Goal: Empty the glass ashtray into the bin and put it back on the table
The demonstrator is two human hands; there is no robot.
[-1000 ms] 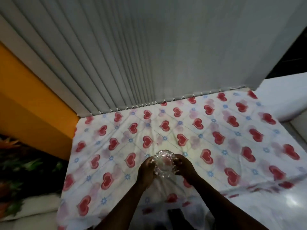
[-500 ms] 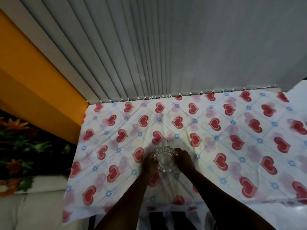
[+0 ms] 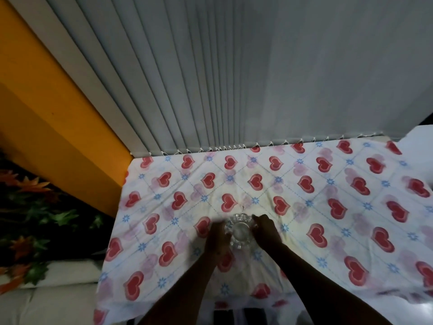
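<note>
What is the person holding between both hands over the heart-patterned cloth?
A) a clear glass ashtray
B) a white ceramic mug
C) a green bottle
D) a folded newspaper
A: a round, see-through glass ashtray with a scalloped rim sits between the left hand and the right hand, above the tablecloth printed with red hearts.

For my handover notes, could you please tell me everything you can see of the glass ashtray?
The round clear glass ashtray has a scalloped, notched rim and a smooth central well that looks empty, though blur limits detail. It sits upright over the heart-patterned white tablecloth, near its front middle. The left hand and right hand clasp its opposite sides; whether it rests on the cloth is unclear.
</note>
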